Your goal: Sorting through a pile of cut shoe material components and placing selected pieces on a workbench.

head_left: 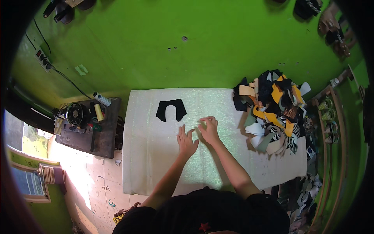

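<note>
A black cut piece [171, 104] shaped like an arch lies flat on the pale sheet-covered table [152, 156], its opening facing me. Just below its right leg is my left hand [187, 143], fingers spread and nothing in them. To the right of that, my right hand [209, 129] hovers over the table or rests on it; I cannot tell which. Its fingers bend leftward, with a gap between thumb and forefinger, and I see nothing held there. Neither hand touches the black piece.
A heap of cut scraps [272, 109] in black, yellow, grey, beige and zebra print covers the table's right side. On the left stands a dark sewing machine table [105, 132] with thread cones. A wooden rack [343, 156] with sandals stands at the far right, and a green wall behind.
</note>
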The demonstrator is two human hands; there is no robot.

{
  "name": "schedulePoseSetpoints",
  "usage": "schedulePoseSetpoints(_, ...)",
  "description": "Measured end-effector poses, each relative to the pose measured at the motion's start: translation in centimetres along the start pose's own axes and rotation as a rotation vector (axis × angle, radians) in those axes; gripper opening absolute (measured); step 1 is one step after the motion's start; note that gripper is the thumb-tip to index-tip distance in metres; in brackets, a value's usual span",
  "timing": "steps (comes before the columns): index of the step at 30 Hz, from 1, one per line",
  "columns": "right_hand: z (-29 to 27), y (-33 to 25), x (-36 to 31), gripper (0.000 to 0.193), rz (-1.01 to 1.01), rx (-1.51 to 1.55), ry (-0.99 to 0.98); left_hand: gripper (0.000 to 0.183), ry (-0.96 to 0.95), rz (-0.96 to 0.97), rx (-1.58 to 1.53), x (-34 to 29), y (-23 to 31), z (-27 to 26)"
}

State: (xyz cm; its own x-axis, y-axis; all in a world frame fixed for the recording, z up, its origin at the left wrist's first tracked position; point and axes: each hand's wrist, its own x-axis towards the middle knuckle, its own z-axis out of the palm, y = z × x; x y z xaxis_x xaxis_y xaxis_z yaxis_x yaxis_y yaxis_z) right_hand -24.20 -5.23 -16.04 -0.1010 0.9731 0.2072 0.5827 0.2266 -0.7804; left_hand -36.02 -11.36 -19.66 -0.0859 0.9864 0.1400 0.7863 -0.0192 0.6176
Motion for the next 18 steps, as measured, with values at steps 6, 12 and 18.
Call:
schedulePoseSetpoints(6,-9.2,1.5,-2.7,0.022,-0.040,0.005,0.247,0.054,-0.131,-0.005,-0.104,-4.3,4.9,1.9)
schedulePoseSetpoints(12,-18.1,0.7,-2.9,0.018,-0.095,-0.091,0.518,0.052,-0.044,0.143,-0.163,-2.8,9.3,1.6)
schedulePoseSetpoints(18,-25.7,1.9,-2.2,0.015,-0.075,-0.222,0.845,0.040,-0.050,0.276,-0.296,-0.1,13.2,0.4)
